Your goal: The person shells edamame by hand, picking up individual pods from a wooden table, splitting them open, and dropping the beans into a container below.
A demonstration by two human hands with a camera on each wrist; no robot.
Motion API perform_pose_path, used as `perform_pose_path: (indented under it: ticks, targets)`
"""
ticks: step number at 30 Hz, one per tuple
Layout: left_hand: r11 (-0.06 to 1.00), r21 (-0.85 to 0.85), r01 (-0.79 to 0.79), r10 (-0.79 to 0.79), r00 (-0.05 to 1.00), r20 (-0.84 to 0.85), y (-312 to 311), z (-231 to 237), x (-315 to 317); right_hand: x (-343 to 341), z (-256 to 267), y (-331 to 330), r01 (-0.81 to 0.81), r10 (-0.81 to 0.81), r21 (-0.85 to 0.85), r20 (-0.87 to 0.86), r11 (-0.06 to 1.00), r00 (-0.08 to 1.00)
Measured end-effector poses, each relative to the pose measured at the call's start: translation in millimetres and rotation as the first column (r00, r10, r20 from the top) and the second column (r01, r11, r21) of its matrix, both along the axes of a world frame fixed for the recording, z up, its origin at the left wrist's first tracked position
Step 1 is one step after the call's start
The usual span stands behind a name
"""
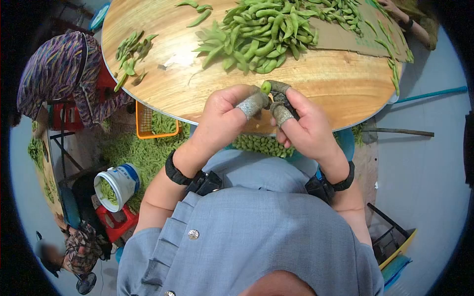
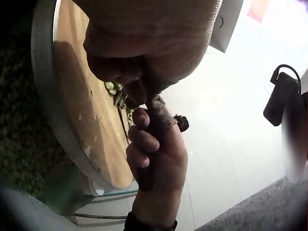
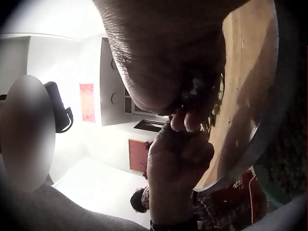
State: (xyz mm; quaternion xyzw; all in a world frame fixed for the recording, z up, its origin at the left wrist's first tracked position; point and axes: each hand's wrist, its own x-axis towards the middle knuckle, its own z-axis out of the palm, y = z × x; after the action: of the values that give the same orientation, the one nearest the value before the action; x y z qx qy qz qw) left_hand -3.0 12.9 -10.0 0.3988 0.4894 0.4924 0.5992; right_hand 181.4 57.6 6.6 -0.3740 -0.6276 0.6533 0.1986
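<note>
A green pod (image 1: 266,88) is pinched between the two hands, just above the near edge of the round wooden bench (image 1: 173,96). The left hand (image 1: 222,116) grips it with thumb and fingers closed in, the thumb wrapped in grey; the right hand (image 1: 313,128) meets it from the right, thumb and forefinger also wrapped, bent and almost closed on it. How the grip is shared cannot be told, and both wrist views are too dark there to help. Because little of the pod shows and the wraps look bulky, it could slip or be crushed if one side squeezes harder; so near the rim, it might drop onto the green pods (image 1: 261,144) below. On the far side lies a large pod heap (image 1: 261,34), partly spread right over cardboard (image 1: 340,39), with a small pile (image 1: 129,49) on the left. Below left are an orange basket (image 1: 143,118) and a white bucket (image 1: 129,178).
</note>
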Motion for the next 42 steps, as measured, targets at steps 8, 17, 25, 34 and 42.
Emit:
perform_pose_path:
  ticks: [8,17,25,34,42]
  targets:
    - [0.939,0.300,0.166,0.077,0.750,-0.657,-5,1,1,3,-1,-3,0.053,-0.086,-0.216,-0.146,0.975,0.986]
    - [0.918,-0.265,0.294,-0.156,0.884,0.440,-5,-8,-14,12,2,-4,-0.079,-0.131,-0.600,-0.299,0.796,0.945]
    - [0.774,0.477,0.417,0.356,0.335,-0.872,-4,-1,3,8,-2,-8,0.034,-0.081,-0.383,-0.107,0.923,0.991]
    - [0.878,0.341,0.335,0.287,0.201,-0.936,-10,-10,22,9,4,-15,0.087,-0.085,-0.134,0.019,0.987,0.996]
    - [0.876,0.206,0.435,-0.146,0.648,-0.748,-11,-8,12,14,-12,2,0.084,-0.109,-0.249,-0.088,0.965,0.990]
